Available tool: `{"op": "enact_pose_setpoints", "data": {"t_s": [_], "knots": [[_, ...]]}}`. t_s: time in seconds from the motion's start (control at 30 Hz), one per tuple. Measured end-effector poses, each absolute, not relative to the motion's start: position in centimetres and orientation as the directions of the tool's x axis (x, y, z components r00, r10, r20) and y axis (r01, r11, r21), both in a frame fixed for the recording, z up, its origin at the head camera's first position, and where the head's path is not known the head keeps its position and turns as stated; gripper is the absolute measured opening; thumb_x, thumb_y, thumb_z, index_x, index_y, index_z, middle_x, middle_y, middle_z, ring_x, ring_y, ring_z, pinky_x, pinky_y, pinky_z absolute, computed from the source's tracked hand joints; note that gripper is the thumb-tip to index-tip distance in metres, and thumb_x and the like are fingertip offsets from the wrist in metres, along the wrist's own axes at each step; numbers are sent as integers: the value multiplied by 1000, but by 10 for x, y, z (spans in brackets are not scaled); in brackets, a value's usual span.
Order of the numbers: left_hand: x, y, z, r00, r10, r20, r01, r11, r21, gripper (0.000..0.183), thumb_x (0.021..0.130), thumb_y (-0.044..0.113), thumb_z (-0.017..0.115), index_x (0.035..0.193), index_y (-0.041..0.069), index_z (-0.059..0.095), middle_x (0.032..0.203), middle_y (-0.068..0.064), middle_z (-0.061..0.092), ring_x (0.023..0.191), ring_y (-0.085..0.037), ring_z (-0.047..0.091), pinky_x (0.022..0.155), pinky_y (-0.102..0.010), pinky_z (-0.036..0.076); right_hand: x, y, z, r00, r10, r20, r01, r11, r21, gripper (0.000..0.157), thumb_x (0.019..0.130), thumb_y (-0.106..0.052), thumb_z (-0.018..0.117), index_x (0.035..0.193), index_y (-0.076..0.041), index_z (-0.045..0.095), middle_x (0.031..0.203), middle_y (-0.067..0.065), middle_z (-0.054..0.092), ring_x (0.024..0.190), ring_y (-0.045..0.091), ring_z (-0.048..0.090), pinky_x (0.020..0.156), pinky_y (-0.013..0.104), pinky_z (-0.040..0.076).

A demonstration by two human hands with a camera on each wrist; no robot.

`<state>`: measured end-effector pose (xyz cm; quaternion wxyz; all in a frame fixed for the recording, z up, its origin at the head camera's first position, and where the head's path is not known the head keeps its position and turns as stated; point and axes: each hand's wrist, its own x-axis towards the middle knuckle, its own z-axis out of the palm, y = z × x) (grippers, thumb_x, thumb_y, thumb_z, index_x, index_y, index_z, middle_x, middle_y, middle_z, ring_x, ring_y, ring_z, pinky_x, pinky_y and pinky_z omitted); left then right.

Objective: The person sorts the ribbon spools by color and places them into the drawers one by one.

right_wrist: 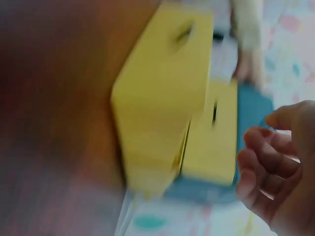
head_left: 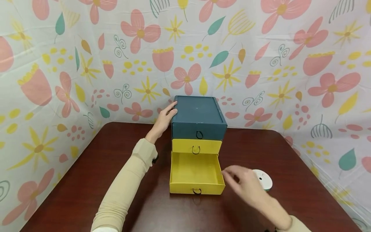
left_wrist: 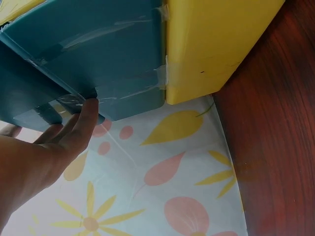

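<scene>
A stack of drawers stands on the table, with a dark teal top unit point(head_left: 198, 111) above two yellow drawers. The lowest yellow drawer point(head_left: 195, 188) is pulled out, and its visible inside is bare. Above it, the middle yellow drawer point(head_left: 185, 145) sits nearly flush, with a black loop pull. My left hand point(head_left: 164, 120) rests against the upper left edge of the teal unit; in the left wrist view its fingertips point(left_wrist: 88, 109) touch the teal side. Beside the open drawer's right wall is my right hand point(head_left: 244, 183), fingers loosely bent and holding nothing.
A white round spool point(head_left: 263, 179) lies on the table just beyond my right hand. The dark red-brown table point(head_left: 133, 206) extends around the drawers. Behind it hangs a floral cloth point(head_left: 246, 42), close to the back of the stack.
</scene>
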<state>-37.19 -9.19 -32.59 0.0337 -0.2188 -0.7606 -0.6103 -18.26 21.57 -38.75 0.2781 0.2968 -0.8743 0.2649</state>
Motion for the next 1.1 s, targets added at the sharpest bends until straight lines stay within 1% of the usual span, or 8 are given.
{"op": "enact_pose_setpoints", "data": {"t_s": [0.03,0.1,0.27,0.4,0.53,0.7,0.9,1.1], "knots": [[-372,-92,-326,-902,293,317,373,158,914,53,102,43,42,153,29,30,162,4,20,149,-22,21,118,-48,26,-189,225,-387,-649,-342,680,-621,754,-214,5,82,-11,74,85,-15,73,79,-6,70,70,6,62,63,23,51],[-372,-93,-325,-903,297,310,367,159,916,53,103,42,42,153,30,30,162,4,20,149,-22,22,118,-48,26,-198,245,-387,-693,-274,667,-497,852,-166,11,81,-17,75,89,-11,73,86,1,71,80,16,63,67,34,54],[-362,-94,-314,-904,315,290,351,160,922,53,104,35,42,154,23,28,163,0,18,149,-26,20,119,-50,24,-213,294,-394,-910,-124,396,-200,967,-157,61,87,-50,66,124,-3,61,115,26,61,105,46,50,74,61,47],[-352,-93,-307,-901,328,283,351,172,920,54,104,30,41,155,18,27,163,-4,17,150,-28,19,119,-50,25,-215,318,-405,-989,-32,146,-55,986,-157,90,83,-72,55,142,-5,44,129,35,47,110,55,43,67,65,43],[-349,-93,-305,-901,332,280,349,170,922,54,104,31,40,155,19,26,163,-4,17,150,-28,19,118,-50,25,-216,326,-409,-1000,-4,-12,-2,986,-170,102,78,-78,53,145,-3,37,131,40,41,109,58,42,62,62,45],[-348,-93,-304,-902,326,283,348,163,923,54,104,31,41,155,19,27,163,-4,17,149,-28,20,118,-50,26,-217,322,-412,-998,-22,-60,-10,982,-190,101,76,-76,57,143,-2,41,127,38,45,109,57,45,62,60,46],[-349,-93,-306,-899,330,288,356,166,920,54,104,31,41,155,19,26,163,-4,16,150,-28,19,118,-50,26,-220,322,-417,-997,-62,-35,-55,981,-189,82,75,-60,72,130,-2,55,110,30,56,97,48,52,60,52,47],[-349,-94,-306,-895,337,292,360,158,920,54,104,32,41,155,18,26,163,-3,16,150,-28,18,118,-50,25,-224,322,-423,-998,-63,20,-66,978,-198,69,76,-48,75,125,-2,59,104,25,59,91,43,54,58,47,47]]}}
